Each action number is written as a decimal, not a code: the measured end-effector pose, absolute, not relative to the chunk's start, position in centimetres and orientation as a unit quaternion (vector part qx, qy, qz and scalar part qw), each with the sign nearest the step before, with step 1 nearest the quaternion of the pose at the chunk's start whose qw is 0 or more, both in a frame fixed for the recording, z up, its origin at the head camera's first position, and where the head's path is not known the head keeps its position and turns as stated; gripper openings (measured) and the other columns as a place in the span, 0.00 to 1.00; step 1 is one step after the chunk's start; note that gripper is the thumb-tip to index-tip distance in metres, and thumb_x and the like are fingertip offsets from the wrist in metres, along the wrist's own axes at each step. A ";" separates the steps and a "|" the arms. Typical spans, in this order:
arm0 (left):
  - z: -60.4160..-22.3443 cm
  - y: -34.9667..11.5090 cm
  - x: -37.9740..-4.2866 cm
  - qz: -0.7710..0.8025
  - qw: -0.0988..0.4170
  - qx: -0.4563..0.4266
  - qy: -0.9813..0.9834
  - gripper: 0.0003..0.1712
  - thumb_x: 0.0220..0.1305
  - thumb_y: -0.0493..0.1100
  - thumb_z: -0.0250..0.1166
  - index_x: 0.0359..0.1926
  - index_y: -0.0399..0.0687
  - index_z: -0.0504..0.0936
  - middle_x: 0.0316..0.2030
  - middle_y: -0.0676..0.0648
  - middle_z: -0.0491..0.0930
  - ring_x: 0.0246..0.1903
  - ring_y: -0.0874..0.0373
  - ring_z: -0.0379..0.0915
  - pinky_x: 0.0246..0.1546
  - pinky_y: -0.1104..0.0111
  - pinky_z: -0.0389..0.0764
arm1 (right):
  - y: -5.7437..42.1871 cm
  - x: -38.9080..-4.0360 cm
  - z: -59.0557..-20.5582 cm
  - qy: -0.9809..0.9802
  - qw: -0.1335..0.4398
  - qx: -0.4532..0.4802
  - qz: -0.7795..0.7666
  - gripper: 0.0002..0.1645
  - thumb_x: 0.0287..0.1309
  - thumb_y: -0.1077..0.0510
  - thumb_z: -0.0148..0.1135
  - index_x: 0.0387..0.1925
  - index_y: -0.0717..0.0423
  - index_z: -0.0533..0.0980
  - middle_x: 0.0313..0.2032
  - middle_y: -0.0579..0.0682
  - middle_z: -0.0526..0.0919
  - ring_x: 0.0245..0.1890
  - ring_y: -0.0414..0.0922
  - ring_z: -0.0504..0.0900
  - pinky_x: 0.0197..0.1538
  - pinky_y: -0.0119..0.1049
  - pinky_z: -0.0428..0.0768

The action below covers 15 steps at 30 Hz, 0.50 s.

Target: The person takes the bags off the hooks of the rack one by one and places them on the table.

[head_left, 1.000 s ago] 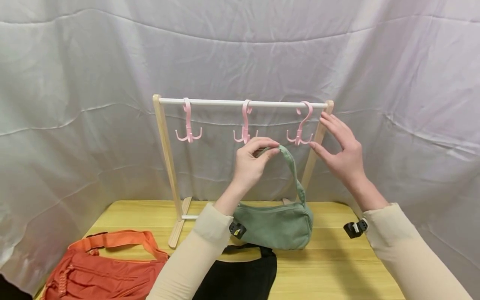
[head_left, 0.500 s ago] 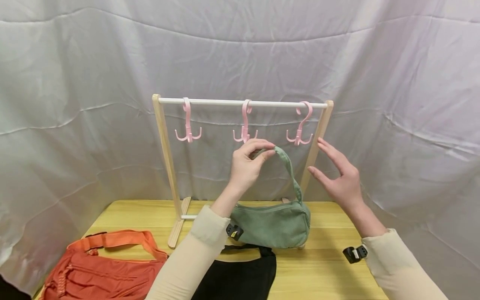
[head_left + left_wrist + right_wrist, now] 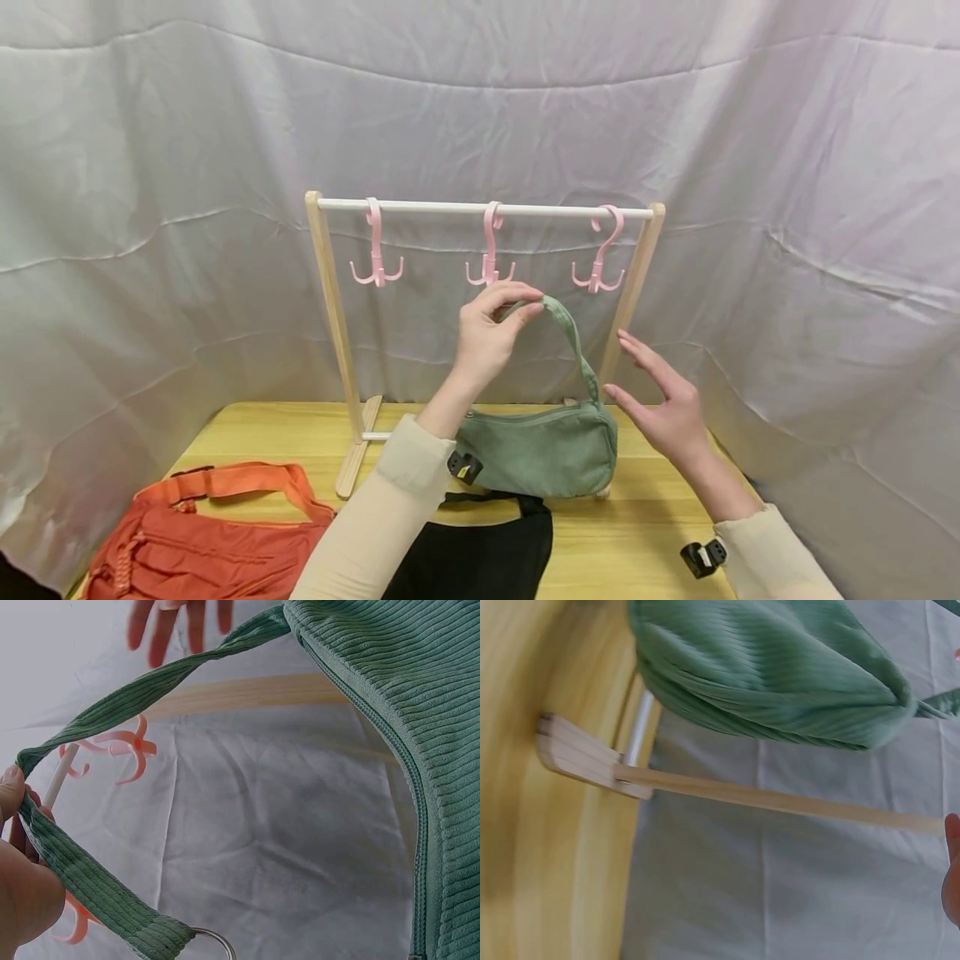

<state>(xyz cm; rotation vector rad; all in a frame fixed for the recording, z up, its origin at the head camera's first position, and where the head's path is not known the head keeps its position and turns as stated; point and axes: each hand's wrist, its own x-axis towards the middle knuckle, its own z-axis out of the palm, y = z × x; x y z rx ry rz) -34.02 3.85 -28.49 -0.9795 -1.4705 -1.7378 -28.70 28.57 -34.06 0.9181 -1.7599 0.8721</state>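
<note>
A green corduroy handbag (image 3: 536,454) hangs by its strap (image 3: 112,709) from my left hand (image 3: 487,329), which pinches the strap near its top between thumb and fingers. The bag has a zip (image 3: 405,765) along its upper edge and a metal ring at one strap end. My right hand (image 3: 663,404) is just right of the bag, fingers spread and holding nothing. Behind the hands, three pink hooks, at the left (image 3: 377,258), middle (image 3: 491,250) and right (image 3: 597,262), hang on the white rail (image 3: 435,206) of a wooden rack. My left hand is just below the middle hook.
An orange-red bag (image 3: 202,550) lies at the front left of the wooden table (image 3: 645,533). Beside it a black bag (image 3: 480,554) is partly hidden by my left sleeve. The rack's wooden posts (image 3: 330,317) stand at both ends; a grey curtain (image 3: 480,125) surrounds the table.
My right hand has come down and slightly left from the rack's right post to beside the bag. My left hand, still pinching the strap, has shifted slightly left and down with the bag.
</note>
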 end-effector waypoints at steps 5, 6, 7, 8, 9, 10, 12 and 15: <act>-28.7 3.7 -34.1 -0.665 0.326 -0.376 -0.557 0.09 0.60 0.27 0.73 0.42 0.29 0.88 0.43 0.35 0.86 0.48 0.51 0.81 0.50 0.62 0.85 | 29.0 -29.5 -36.6 -0.720 0.447 0.382 0.369 0.35 0.60 0.56 0.76 0.61 0.75 0.76 0.60 0.72 0.79 0.61 0.39 0.80 0.63 0.27 0.75; -28.7 3.7 -34.1 -0.665 0.326 -0.377 -0.556 0.09 0.60 0.27 0.73 0.42 0.29 0.88 0.43 0.35 0.86 0.48 0.51 0.81 0.50 0.63 0.85 | 29.1 -29.7 -37.1 -0.721 0.443 0.381 0.371 0.35 0.57 0.60 0.78 0.61 0.75 0.76 0.60 0.72 0.79 0.60 0.40 0.81 0.63 0.27 0.75; -28.7 3.7 -34.1 -0.665 0.327 -0.377 -0.555 0.09 0.60 0.27 0.73 0.42 0.29 0.88 0.43 0.35 0.86 0.48 0.51 0.81 0.49 0.64 0.85 | 29.2 -29.9 -37.7 -0.724 0.441 0.378 0.373 0.36 0.52 0.64 0.79 0.61 0.74 0.76 0.59 0.72 0.80 0.60 0.42 0.82 0.62 0.27 0.76; -28.8 3.7 -34.1 -0.666 0.327 -0.377 -0.555 0.09 0.60 0.27 0.73 0.42 0.29 0.88 0.43 0.35 0.86 0.48 0.51 0.81 0.49 0.65 0.85 | 29.2 -30.0 -38.2 -0.727 0.438 0.375 0.373 0.38 0.47 0.69 0.80 0.61 0.74 0.76 0.59 0.71 0.80 0.59 0.42 0.82 0.62 0.27 0.76; -28.8 3.6 -34.2 -0.665 0.327 -0.377 -0.555 0.09 0.60 0.27 0.73 0.42 0.29 0.88 0.43 0.35 0.86 0.48 0.51 0.81 0.49 0.64 0.85 | 29.3 -30.1 -38.7 -0.731 0.435 0.371 0.372 0.41 0.42 0.72 0.80 0.61 0.73 0.77 0.59 0.70 0.81 0.58 0.44 0.83 0.61 0.26 0.77; -28.9 3.6 -34.2 -0.665 0.328 -0.377 -0.555 0.09 0.60 0.27 0.73 0.42 0.29 0.88 0.42 0.35 0.86 0.48 0.51 0.81 0.49 0.63 0.85 | 29.3 -30.2 -39.1 -0.736 0.430 0.366 0.373 0.43 0.38 0.75 0.80 0.62 0.72 0.77 0.59 0.69 0.81 0.57 0.44 0.83 0.60 0.25 0.77; -28.9 3.6 -34.2 -0.664 0.330 -0.376 -0.556 0.09 0.60 0.27 0.73 0.42 0.29 0.88 0.42 0.35 0.86 0.49 0.51 0.81 0.50 0.58 0.85 | 29.2 -30.2 -39.8 -0.747 0.421 0.357 0.371 0.46 0.33 0.78 0.80 0.62 0.70 0.77 0.59 0.66 0.82 0.56 0.44 0.84 0.59 0.24 0.77; -28.9 3.4 -34.1 -0.664 0.333 -0.374 -0.555 0.09 0.60 0.26 0.73 0.42 0.29 0.88 0.42 0.35 0.86 0.52 0.52 0.80 0.54 0.55 0.84 | 29.1 -30.1 -40.5 -0.763 0.401 0.342 0.373 0.48 0.34 0.78 0.81 0.64 0.66 0.78 0.60 0.63 0.83 0.55 0.43 0.84 0.58 0.23 0.78</act>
